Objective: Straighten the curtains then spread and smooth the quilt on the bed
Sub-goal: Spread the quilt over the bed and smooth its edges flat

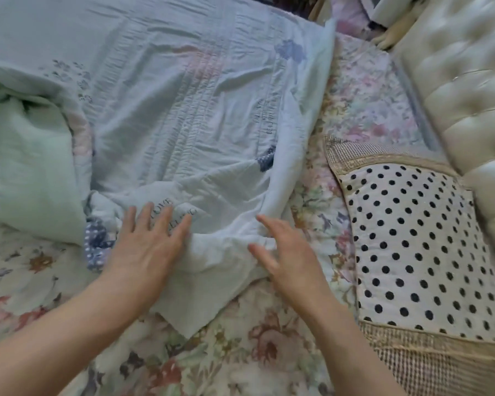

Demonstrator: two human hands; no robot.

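The pale green quilt (183, 110) lies across the flowered bedsheet (240, 352), creased through its middle and bunched at its left side, its near corner just in front of the person. The left hand (146, 252) presses flat on that corner, fingers spread and grasping nothing, probably to pin it for smoothing. The right hand (286, 252) rests open against the rolled edge, seemingly ready to push it outward toward the polka-dot pillow (417, 247) by the tufted headboard (469, 81).

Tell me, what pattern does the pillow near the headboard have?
Black polka dots on white, with a woven tan border; the pillow shows only in the head view.
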